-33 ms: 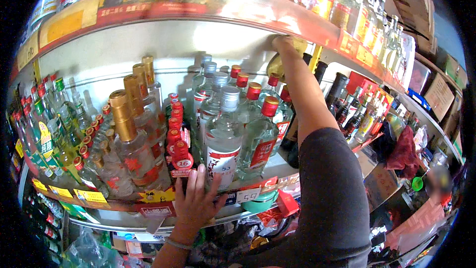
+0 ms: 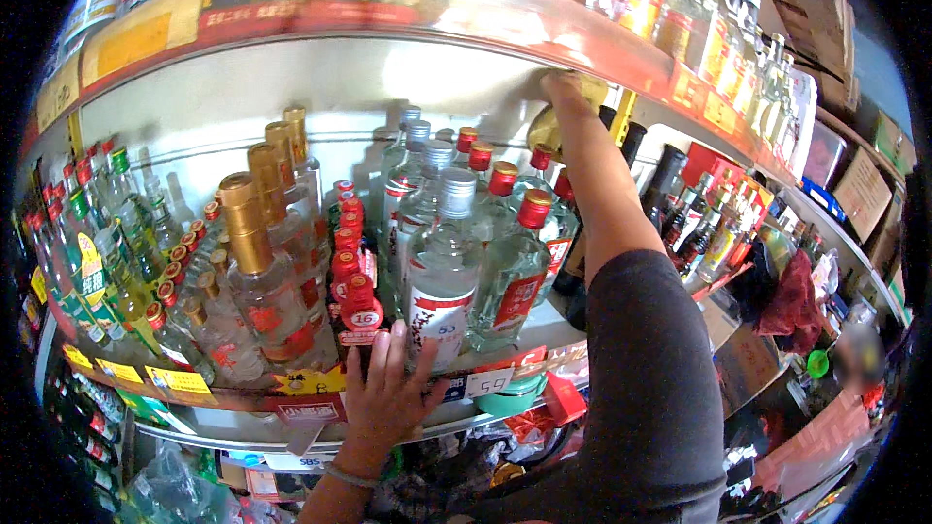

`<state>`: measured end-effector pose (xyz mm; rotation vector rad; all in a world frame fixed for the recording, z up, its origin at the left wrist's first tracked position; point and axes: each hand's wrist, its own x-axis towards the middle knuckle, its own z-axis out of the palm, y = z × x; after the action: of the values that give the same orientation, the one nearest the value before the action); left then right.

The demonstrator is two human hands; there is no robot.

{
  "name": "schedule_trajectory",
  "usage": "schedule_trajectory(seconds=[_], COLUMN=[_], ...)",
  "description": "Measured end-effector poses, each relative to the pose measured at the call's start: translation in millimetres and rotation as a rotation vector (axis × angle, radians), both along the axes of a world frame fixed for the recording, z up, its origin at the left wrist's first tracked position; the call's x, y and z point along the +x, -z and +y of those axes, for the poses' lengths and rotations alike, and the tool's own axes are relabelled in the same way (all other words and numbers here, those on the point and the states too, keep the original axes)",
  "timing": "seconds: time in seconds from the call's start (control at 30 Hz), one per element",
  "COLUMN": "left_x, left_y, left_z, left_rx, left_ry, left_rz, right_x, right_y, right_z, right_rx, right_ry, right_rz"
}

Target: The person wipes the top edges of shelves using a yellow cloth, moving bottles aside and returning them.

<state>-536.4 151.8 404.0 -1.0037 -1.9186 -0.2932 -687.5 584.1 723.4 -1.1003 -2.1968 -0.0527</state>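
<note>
My left hand (image 2: 388,393) has its fingers spread at the front lip of the middle shelf (image 2: 534,361). Its fingertips reach the foot of a clear bottle with a silver cap (image 2: 442,277); whether they press on it I cannot tell. Beside them stands a row of small red-capped bottles (image 2: 359,296). Stretched deep under the upper shelf, my right hand (image 2: 555,85) is next to a yellowish, rounded object (image 2: 546,128) at the back wall. The fingers of that hand are hidden. Below that arm are red-capped clear bottles (image 2: 510,286).
Gold-capped bottles (image 2: 254,267) and green-labelled bottles (image 2: 89,267) crowd the shelf to the left. Dark bottles (image 2: 665,175) stand beyond my right arm. The upper shelf edge (image 2: 388,5) hangs low overhead and carries more bottles. Cardboard boxes (image 2: 859,184) are stacked at the far right.
</note>
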Motion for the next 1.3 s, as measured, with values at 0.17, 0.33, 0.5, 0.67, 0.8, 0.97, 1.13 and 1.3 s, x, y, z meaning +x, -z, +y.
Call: schedule_trajectory(seconds=[0.17,0.33,0.5,0.67,0.8,0.97,1.13,1.3], left_x=[1.9,3.8,1.0,-0.3,0.0,3.6,6.9,1.9], left_y=[-3.6,-3.0,-5.9,-2.4,-2.1,1.1,4.6,2.8], left_z=[-1.6,0.6,-4.3,-1.9,0.2,-4.3,-0.2,-10.2], left_rx=[0.044,0.072,0.074,0.096,0.085,0.088,0.122,0.095], left_ry=[0.013,0.032,0.021,0.024,0.043,-0.008,-0.027,0.058], left_rz=[-0.003,-0.012,0.021,0.031,0.008,0.023,0.072,0.052], right_x=[10.1,10.8,7.4,1.7,-11.0,-14.2,-20.4,-17.6], right_y=[8.0,17.6,13.7,19.6,13.4,13.3,6.6,-2.9], right_z=[18.3,32.9,-8.4,-116.9,-168.9,-208.5,-202.7,-236.7], right_rx=[-0.069,-0.374,-0.763,-0.626,0.114,0.423,0.743,0.796], right_ry=[0.015,-0.156,-0.401,-0.653,-0.643,-0.888,-0.884,-0.96], right_rz=[-0.069,-0.194,-0.143,0.042,-0.358,-0.199,-0.381,-0.668])
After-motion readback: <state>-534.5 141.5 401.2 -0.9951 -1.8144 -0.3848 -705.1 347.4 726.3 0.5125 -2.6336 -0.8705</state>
